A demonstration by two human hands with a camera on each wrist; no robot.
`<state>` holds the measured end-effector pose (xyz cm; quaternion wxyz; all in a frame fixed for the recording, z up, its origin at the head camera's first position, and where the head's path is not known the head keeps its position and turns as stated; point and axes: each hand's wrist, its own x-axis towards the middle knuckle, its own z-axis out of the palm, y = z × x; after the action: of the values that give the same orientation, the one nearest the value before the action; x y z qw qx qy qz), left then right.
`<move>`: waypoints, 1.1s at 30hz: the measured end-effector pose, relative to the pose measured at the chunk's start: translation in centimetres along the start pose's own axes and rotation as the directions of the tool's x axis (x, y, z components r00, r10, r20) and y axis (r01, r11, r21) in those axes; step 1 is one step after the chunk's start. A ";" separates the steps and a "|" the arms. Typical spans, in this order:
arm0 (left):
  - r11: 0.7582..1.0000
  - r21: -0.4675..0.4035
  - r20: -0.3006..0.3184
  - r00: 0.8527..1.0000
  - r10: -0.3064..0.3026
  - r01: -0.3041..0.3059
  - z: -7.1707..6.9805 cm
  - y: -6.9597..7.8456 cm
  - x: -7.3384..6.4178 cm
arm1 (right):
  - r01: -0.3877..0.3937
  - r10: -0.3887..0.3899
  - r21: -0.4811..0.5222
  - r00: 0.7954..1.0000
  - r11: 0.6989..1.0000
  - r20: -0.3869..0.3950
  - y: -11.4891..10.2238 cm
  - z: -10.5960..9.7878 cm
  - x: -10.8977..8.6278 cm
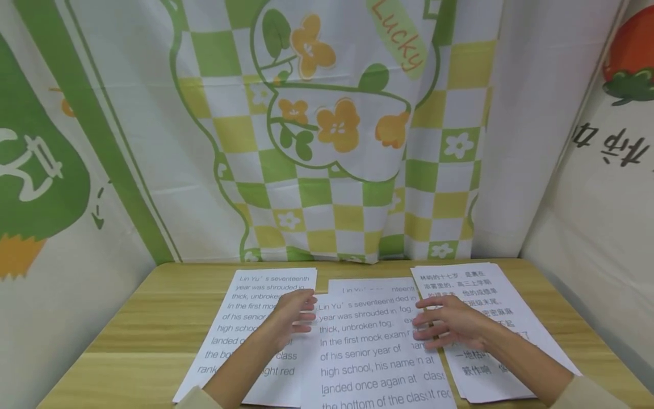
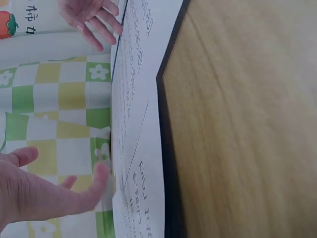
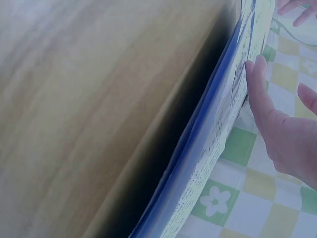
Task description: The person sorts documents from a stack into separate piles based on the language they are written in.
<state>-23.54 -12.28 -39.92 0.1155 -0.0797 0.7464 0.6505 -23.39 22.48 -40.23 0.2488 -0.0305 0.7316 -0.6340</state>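
Three groups of printed paper lie side by side on the table. In the head view, my left hand (image 1: 288, 319) is above the right part of the left English sheets (image 1: 230, 341), fingers spread and empty. My right hand (image 1: 452, 325) hovers between the middle and right papers, its fingers loosely bent with nothing in them. Between the hands, an English sheet (image 1: 378, 355) overlaps another printed page, whose text shows along its top and right. The Chinese-printed stack (image 1: 490, 287) sits on the right. Both wrist views show the hands' fingers apart, holding nothing.
The papers rest on a wooden table (image 1: 138, 335). Behind it hangs a curtain (image 1: 317, 204) with green and yellow checks and flowers. Printed fabric walls (image 1: 587, 227) enclose the left and right sides.
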 end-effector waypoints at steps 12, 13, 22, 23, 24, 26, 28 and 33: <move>0.994 0.030 -0.064 0.993 -0.100 0.102 -2.0 -0.6 -0.9 | -0.020 0.020 0.029 1.000 0.999 0.002 0.1 0.4 0.1; 0.994 0.023 -0.062 0.993 -0.105 0.106 -2.1 -0.6 -0.9 | -0.019 0.019 0.032 1.000 0.999 0.006 0.1 0.5 0.1; 0.989 -0.073 -0.062 0.989 -0.136 0.131 -2.3 -1.0 -0.4 | -0.026 0.026 0.052 1.000 0.998 0.011 0.3 0.6 0.3; 0.987 -0.085 -0.061 0.988 -0.139 0.133 -2.3 -1.1 -0.3 | -0.028 0.027 0.054 1.000 0.998 0.011 0.4 0.6 0.3; 0.986 -0.097 -0.063 0.988 -0.142 0.136 -2.3 -1.1 -0.3 | -0.030 0.029 0.056 1.000 0.998 0.011 0.4 0.6 0.3; 0.983 -0.121 -0.063 0.987 -0.147 0.139 -2.2 -1.1 -0.2 | -0.033 0.032 0.061 0.999 0.998 0.011 0.4 0.6 0.3; 0.979 -0.145 -0.061 0.987 -0.151 0.141 -2.2 -1.1 -0.2 | -0.035 0.034 0.067 0.999 0.997 0.012 0.4 0.6 0.3; 0.976 -0.171 -0.053 0.988 -0.145 0.134 -2.1 -1.3 -0.1 | -0.031 0.029 0.077 0.999 0.997 0.026 0.4 0.5 0.3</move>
<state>-23.24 -14.50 -40.83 0.1295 -0.1625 0.6851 0.6982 -23.34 21.98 -40.76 0.2684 -0.0180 0.7037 -0.6576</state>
